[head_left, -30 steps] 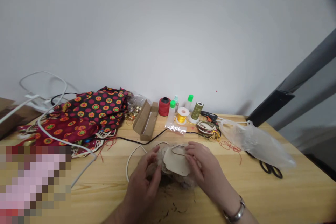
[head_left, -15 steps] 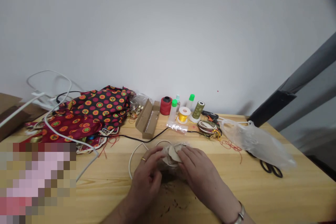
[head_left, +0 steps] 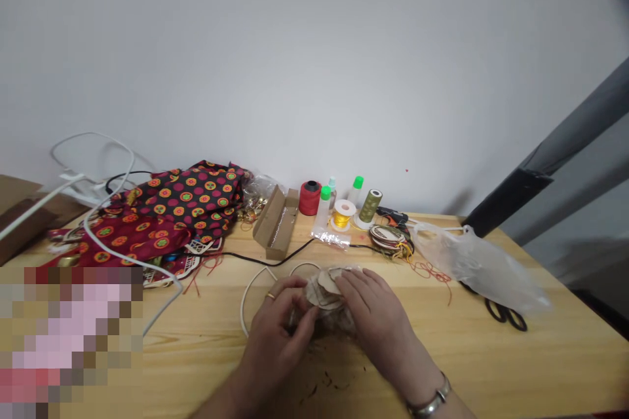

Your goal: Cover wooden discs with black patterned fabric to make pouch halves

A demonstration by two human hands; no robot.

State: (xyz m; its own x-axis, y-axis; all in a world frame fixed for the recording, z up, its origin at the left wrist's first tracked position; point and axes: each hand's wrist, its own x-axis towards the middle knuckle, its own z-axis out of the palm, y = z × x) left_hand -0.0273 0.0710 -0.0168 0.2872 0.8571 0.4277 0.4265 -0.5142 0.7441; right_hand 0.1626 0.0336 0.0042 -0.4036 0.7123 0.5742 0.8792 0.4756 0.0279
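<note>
A small stack of flat beige pieces (head_left: 327, 287), like cut card with rounded edges, sits in front of me in a crinkled clear plastic bag (head_left: 337, 322). At its left edge, my left hand (head_left: 280, 321), with a ring on one finger, grips the pieces and bag between curled fingers and thumb. My right hand (head_left: 376, 304), with a metal bracelet (head_left: 430, 399) at the wrist, bends over the right side of the stack. Its fingertips press on the pieces; its thumb is hidden. Dark reddish scraps (head_left: 324, 380) lie on the table nearer me.
Patterned fabric (head_left: 191, 200) is heaped at the left beside white cables. An open cardboard box (head_left: 278, 226), red thread (head_left: 310, 200), yellow thread (head_left: 343, 217) and green-capped bottles stand at the back. A plastic bag (head_left: 486, 268) partly covers black-handled scissors (head_left: 506, 315) at the right.
My left thumb has moved right and up to the edge of the beige pieces. The stack has tilted and shows more of its layers; my right hand has shifted slightly right.
</note>
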